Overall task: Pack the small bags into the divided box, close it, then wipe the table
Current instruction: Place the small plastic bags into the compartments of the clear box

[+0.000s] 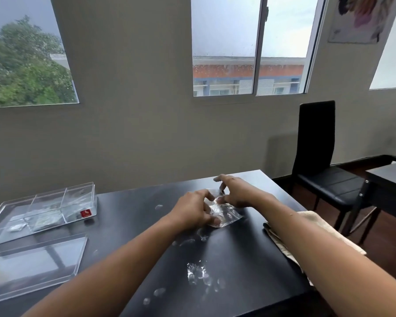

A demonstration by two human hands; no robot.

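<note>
A small clear plastic bag (225,215) lies on the black table (133,216) in front of me. My left hand (193,208) curls its fingers onto the bag's left edge. My right hand (234,191) pinches the bag's far corner, index finger raised. At the left stands the clear divided box (44,211), open, with a red label and a few small bags inside its compartments. Its clear lid (30,266) lies flat on the table just in front of it.
A beige cloth (306,227) lies at the table's right edge, partly under my right forearm. White smudges (199,274) mark the tabletop near me. A black chair (318,161) stands to the right beyond the table, with another dark table (391,175) further right.
</note>
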